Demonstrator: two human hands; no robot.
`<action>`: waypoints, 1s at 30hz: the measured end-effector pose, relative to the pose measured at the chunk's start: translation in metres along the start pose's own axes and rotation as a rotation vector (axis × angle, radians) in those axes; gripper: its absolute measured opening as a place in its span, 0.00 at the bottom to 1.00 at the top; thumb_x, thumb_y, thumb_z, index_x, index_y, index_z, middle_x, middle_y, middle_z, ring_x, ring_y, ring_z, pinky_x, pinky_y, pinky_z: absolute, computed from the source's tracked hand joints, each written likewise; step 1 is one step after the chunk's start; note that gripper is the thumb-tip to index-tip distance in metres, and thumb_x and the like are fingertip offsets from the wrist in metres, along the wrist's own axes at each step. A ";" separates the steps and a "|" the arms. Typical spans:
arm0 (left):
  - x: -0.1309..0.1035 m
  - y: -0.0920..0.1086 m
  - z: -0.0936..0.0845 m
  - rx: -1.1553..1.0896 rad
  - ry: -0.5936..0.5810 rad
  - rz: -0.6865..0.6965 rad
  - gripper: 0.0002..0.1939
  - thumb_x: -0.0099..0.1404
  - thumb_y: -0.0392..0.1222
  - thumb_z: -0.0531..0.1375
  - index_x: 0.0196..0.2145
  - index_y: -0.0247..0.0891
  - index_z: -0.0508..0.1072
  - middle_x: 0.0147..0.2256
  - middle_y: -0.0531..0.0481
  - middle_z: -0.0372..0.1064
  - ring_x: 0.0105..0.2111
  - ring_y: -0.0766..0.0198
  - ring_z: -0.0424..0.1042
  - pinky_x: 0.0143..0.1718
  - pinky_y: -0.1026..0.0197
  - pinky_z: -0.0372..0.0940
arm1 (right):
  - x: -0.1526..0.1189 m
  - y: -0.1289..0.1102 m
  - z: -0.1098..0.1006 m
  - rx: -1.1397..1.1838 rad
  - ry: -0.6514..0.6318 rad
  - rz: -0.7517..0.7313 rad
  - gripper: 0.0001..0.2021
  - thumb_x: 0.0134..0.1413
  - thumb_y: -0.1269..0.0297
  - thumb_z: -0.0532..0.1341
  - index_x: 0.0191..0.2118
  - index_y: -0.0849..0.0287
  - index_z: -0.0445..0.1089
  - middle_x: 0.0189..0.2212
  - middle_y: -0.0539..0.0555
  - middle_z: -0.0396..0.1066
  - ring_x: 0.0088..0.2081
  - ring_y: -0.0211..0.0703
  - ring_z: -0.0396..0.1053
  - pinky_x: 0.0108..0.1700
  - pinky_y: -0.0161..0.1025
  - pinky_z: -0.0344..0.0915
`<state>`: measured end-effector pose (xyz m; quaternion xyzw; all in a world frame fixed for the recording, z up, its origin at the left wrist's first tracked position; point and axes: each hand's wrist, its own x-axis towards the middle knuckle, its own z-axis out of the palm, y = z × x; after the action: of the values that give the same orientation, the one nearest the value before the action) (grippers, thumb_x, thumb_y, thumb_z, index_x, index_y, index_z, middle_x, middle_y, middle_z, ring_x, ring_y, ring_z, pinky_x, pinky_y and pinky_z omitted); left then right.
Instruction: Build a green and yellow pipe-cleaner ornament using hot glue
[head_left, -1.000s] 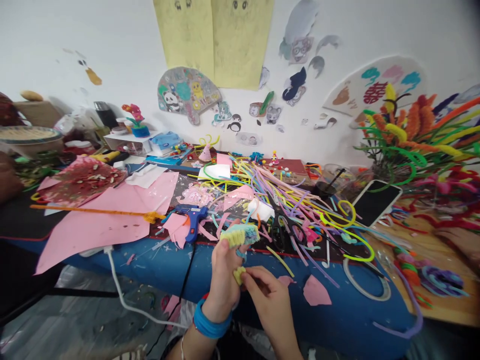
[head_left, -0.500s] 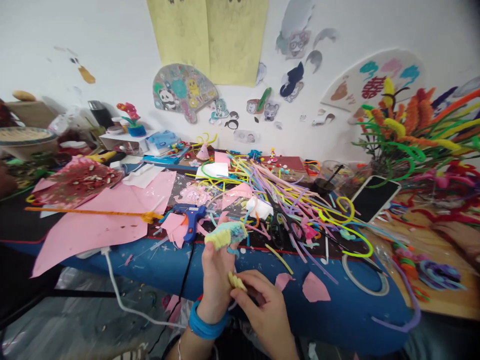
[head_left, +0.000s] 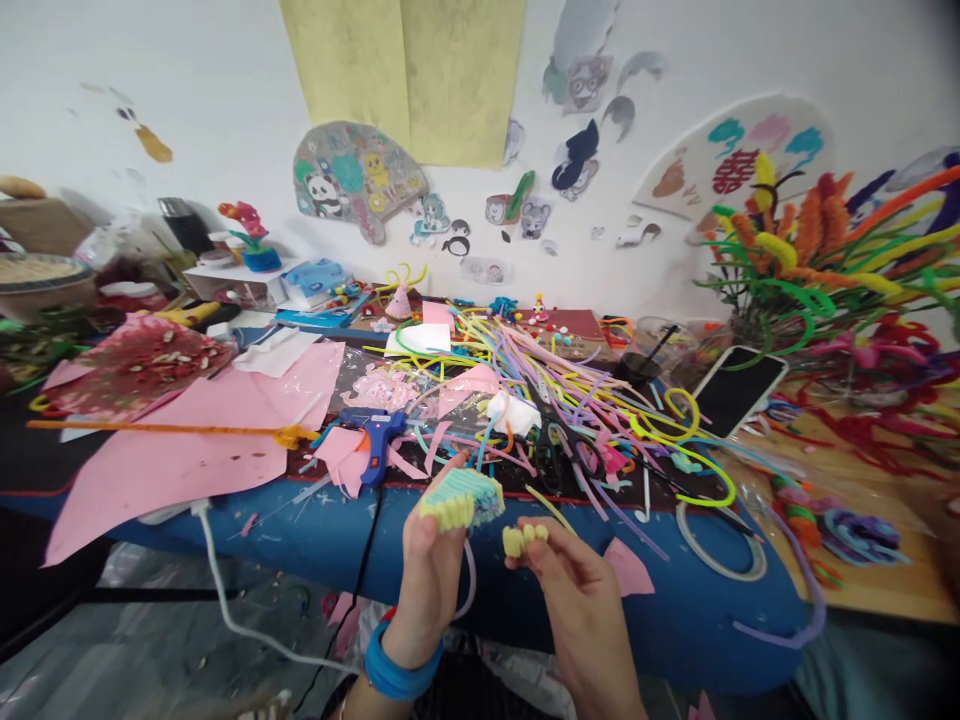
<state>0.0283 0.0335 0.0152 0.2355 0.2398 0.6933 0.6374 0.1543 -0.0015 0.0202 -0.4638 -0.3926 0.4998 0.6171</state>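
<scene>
My left hand [head_left: 433,560], with a blue band at its wrist, is closed on a fuzzy pipe-cleaner piece [head_left: 463,498] in pale yellow and light blue, held up above the table's front edge. To its right, my right hand [head_left: 577,585] pinches a small ridged pale yellow pipe-cleaner piece [head_left: 525,540] between thumb and fingers. The two pieces are apart. A lilac pipe cleaner [head_left: 470,580] curves down beside my left hand; where it starts is hidden. Behind my hands lie a blue glue gun [head_left: 382,440] and black-handled scissors [head_left: 553,455].
Loose pipe cleaners [head_left: 540,370] spread across the table's middle. Pink sheets [head_left: 187,450] cover the left, crossed by an orange stem [head_left: 165,428]. A phone [head_left: 742,390] leans at the right, near a bunch of fuzzy flowers [head_left: 817,250]. A white cable [head_left: 232,600] hangs off the front edge.
My right hand has moved right and up with the small yellow piece, away from my left hand. The larger piece has turned, showing more of its light blue top. The view has shifted slightly.
</scene>
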 end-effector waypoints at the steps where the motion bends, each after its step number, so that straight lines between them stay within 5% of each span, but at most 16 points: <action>1: -0.001 0.000 -0.001 0.011 -0.013 0.003 0.28 0.54 0.58 0.68 0.48 0.38 0.77 0.45 0.44 0.77 0.44 0.53 0.75 0.48 0.56 0.69 | 0.000 -0.001 0.000 -0.017 0.002 -0.036 0.06 0.52 0.59 0.68 0.32 0.54 0.80 0.31 0.52 0.76 0.32 0.41 0.73 0.37 0.34 0.72; 9: -0.006 -0.002 -0.002 0.046 -0.053 -0.013 0.33 0.53 0.57 0.68 0.52 0.36 0.74 0.43 0.43 0.78 0.42 0.53 0.77 0.47 0.55 0.69 | -0.003 -0.008 0.009 0.014 0.143 -0.161 0.06 0.51 0.62 0.69 0.36 0.55 0.78 0.27 0.51 0.76 0.26 0.38 0.73 0.30 0.33 0.73; 19: -0.010 -0.004 0.004 0.010 -0.078 0.025 0.30 0.55 0.54 0.68 0.53 0.37 0.75 0.43 0.42 0.79 0.41 0.53 0.78 0.45 0.56 0.71 | -0.004 -0.010 0.025 -0.079 0.166 -0.346 0.03 0.54 0.69 0.66 0.31 0.54 0.76 0.32 0.47 0.72 0.35 0.33 0.72 0.37 0.24 0.70; 30: -0.012 -0.009 0.004 -0.001 -0.054 0.040 0.31 0.54 0.54 0.68 0.54 0.38 0.74 0.43 0.43 0.79 0.42 0.54 0.78 0.46 0.57 0.71 | -0.005 -0.008 0.030 -0.101 0.204 -0.279 0.03 0.57 0.65 0.65 0.32 0.55 0.75 0.26 0.47 0.71 0.29 0.32 0.70 0.31 0.25 0.68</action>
<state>0.0389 0.0227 0.0119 0.2585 0.2172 0.6996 0.6297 0.1265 -0.0017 0.0356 -0.4835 -0.4131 0.3393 0.6932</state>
